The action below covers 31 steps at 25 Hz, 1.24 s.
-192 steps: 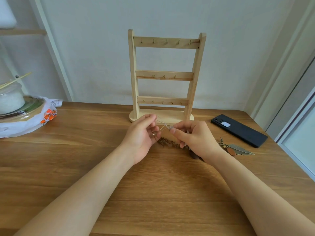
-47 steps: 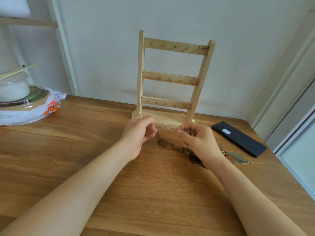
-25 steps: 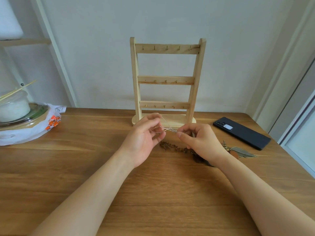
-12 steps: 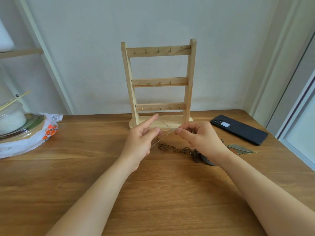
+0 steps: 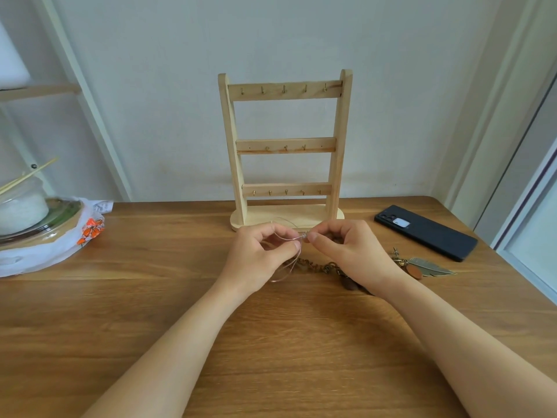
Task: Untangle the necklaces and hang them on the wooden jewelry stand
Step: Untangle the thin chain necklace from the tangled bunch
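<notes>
Wooden tabletop (image 5: 150, 312), frame centre: left hand (image 5: 259, 260) and right hand (image 5: 352, 254) both pinch thin pinkish chain necklace (image 5: 286, 263) below bare wooden jewelry stand (image 5: 284, 152). Knot probably at fingertips. Risk: pulling apart tightens it or snaps chain.

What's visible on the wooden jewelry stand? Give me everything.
The wooden jewelry stand is pale, bare-looking wood: two uprights, three crossbars, an oval base. Brass-coloured hooks line the bars, five top, three middle, five bottom, nothing hung on any. It stands upright on the table by the wall. The left hand and right hand pinch a thin necklace before its base, apparently clear of the stand.
</notes>
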Motion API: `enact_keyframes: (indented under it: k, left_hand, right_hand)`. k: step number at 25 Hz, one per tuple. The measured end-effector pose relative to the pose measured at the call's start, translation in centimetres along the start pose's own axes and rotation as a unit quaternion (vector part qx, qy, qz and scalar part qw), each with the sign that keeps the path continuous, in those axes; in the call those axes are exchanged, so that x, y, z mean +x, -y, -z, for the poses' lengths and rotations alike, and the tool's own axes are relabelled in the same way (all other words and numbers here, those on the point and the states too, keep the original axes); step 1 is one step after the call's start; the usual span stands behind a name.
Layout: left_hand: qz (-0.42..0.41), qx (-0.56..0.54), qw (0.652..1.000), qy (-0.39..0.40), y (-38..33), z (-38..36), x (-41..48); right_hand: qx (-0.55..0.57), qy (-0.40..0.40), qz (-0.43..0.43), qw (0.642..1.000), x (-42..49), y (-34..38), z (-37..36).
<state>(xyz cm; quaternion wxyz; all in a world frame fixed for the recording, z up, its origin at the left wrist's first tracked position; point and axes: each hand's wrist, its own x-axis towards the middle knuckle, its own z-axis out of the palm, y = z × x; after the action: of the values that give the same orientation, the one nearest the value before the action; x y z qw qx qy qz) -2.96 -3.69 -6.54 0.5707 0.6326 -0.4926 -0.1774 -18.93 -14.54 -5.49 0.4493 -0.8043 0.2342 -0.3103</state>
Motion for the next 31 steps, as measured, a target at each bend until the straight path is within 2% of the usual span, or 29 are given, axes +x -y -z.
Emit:
enact_keyframes:
  k: [10,17,22,27,31]
  left_hand:
    - [-0.025,0.006,0.999,0.025,-0.1,0.1,0.0]
    - [-0.009,0.023,0.998,0.059,-0.3,0.2,0.0]
    - [0.026,-0.098,0.993,0.064,-0.4,-0.1,0.0]
    - [0.106,-0.257,0.959,0.048,-0.1,-0.6,0.2]
    - [0.156,-0.319,0.928,0.110,-0.4,-0.5,0.3]
  right_hand:
    - [-0.070,0.000,0.017,0.997,0.3,-0.4,-0.4]
    - [-0.043,0.024,0.015,0.999,0.0,-0.1,-0.2]
    - [-0.030,0.020,0.026,0.999,0.0,0.1,-0.4]
    - [0.057,0.054,0.034,0.996,-0.1,0.1,-0.8]
    - [0.069,0.073,0.039,0.994,-0.2,0.7,-0.8]
